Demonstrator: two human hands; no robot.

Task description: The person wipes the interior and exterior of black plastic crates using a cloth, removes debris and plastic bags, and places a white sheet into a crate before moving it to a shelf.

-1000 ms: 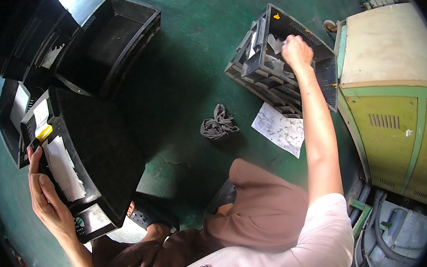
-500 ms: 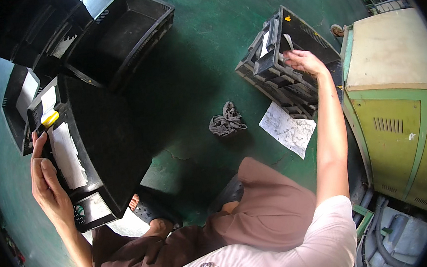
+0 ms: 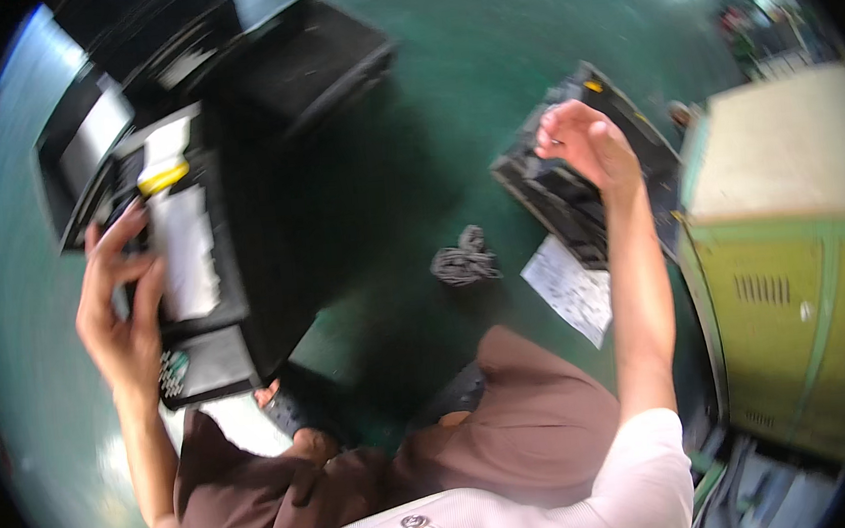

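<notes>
Over dark crate (image 3: 561,198) — right hand (image 3: 587,147) (fingers (image 3: 563,126) curled).

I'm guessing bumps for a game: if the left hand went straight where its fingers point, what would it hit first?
Probably the black box, near the yellow strip. The left hand looks right beside the box, maybe touching it; depth is unclear here.

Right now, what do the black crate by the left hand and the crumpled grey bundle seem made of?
Black crate: probably moulded plastic, dull satin, judging by its perforated corner. Grey bundle: likely cloth, matte, from its soft folds; blur hides any weave.
</notes>
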